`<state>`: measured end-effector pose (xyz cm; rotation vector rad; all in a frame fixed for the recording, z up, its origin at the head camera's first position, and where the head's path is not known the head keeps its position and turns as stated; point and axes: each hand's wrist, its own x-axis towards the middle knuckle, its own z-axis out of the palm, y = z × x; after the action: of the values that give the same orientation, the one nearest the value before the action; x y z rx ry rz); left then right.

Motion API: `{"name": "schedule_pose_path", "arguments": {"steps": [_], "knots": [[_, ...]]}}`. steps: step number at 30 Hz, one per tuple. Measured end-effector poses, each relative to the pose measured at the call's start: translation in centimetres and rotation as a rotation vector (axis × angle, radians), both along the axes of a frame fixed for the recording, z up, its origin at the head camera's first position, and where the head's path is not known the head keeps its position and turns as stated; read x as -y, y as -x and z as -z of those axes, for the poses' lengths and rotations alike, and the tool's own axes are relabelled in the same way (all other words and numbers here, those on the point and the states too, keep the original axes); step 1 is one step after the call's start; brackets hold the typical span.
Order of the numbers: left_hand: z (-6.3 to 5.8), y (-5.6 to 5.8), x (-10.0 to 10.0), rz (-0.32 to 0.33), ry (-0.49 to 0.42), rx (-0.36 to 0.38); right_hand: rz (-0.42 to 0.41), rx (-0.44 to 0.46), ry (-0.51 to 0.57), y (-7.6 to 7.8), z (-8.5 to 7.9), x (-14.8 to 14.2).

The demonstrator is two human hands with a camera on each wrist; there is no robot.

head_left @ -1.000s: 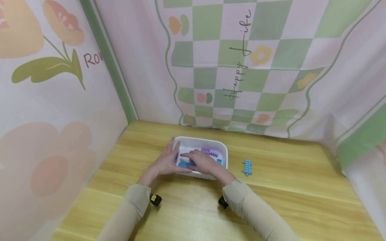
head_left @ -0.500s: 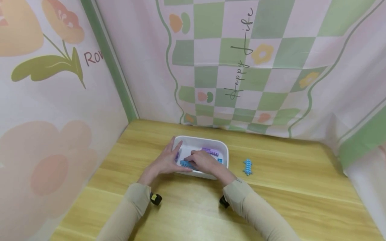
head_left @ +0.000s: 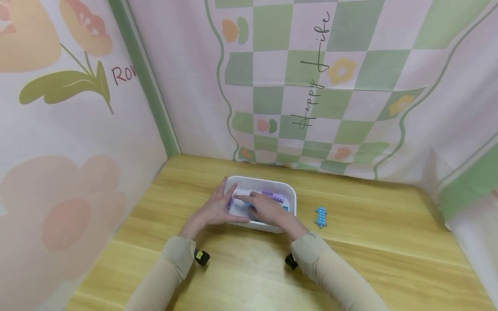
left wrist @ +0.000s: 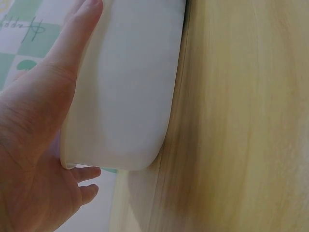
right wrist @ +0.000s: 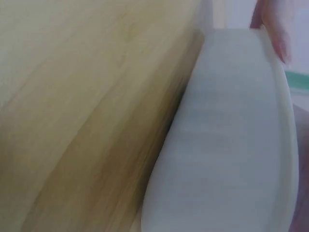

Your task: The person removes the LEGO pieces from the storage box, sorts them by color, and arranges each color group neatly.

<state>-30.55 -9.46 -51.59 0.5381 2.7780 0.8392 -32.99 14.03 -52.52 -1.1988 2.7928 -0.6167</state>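
A white plastic bin [head_left: 289, 190] stands on the wooden table. My left hand [head_left: 215, 209] rests on its left end, with fingers spread at the rim and the thumb along the near edge. In the left wrist view the left hand [left wrist: 38, 121] lies against the bin's outer wall [left wrist: 125, 96]. Inside the bin is my right hand [head_left: 268, 209], its index finger stretched to the left. Blue bits [head_left: 248, 204] show beside its fingers; whether it grips them is hidden. A purple knobbly strip [head_left: 273, 197] lies by the far wall, and a blue piece [head_left: 285, 208] at the right.
Right of the bin, a blue jointed toy with small side nubs [head_left: 320, 217] lies on the table [head_left: 249, 276]. A checked, printed curtain [head_left: 307, 86] hangs behind the table, and a flowered one [head_left: 78, 129] on the left.
The blue piece by the right fingers has shifted right, partly under that hand, baring the bin's left floor. The right index finger has straightened. My left hand keeps its place.
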Motion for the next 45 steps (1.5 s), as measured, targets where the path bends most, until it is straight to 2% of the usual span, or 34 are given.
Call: {"name": "schedule_pose_path", "arguments": {"steps": [1,5,8,13,16,22,28,32,37,45], "knots": [[0.0,0.0,0.0,0.002,-0.001,-0.003,-0.008,0.015,0.065,0.7,0.9,-0.6],[-0.3,0.1,-0.1,0.005,0.002,-0.007,0.031,0.133,0.267,1.2,0.8,-1.8],[-0.4,0.0,-0.2,0.004,0.002,-0.006,0.122,0.231,0.330,-0.7,-2.8,-2.0],[-0.4,0.1,-0.5,0.008,0.010,-0.007,0.178,0.273,0.378,-1.4,-3.4,-3.4],[-0.4,0.0,-0.6,0.009,0.014,-0.001,0.190,0.261,0.414,-1.9,-3.4,-4.3],[-0.2,-0.2,-0.6,0.000,0.022,0.003,0.204,0.153,0.437,-3.0,-3.6,-5.6],[-0.1,-0.3,-0.4,-0.011,0.010,-0.005,0.240,0.117,0.444,-3.9,-3.9,-6.7],[-0.3,-0.3,-0.3,-0.027,0.006,0.002,0.305,0.069,0.453,-4.4,-4.2,-7.4],[-0.3,-0.3,-0.5,-0.016,-0.002,0.010,0.393,0.038,0.485,-5.0,-4.2,-9.0],[-0.4,-0.4,-0.6,-0.015,-0.006,0.014,0.450,0.035,0.521,-5.7,-3.6,-11.2]]}}
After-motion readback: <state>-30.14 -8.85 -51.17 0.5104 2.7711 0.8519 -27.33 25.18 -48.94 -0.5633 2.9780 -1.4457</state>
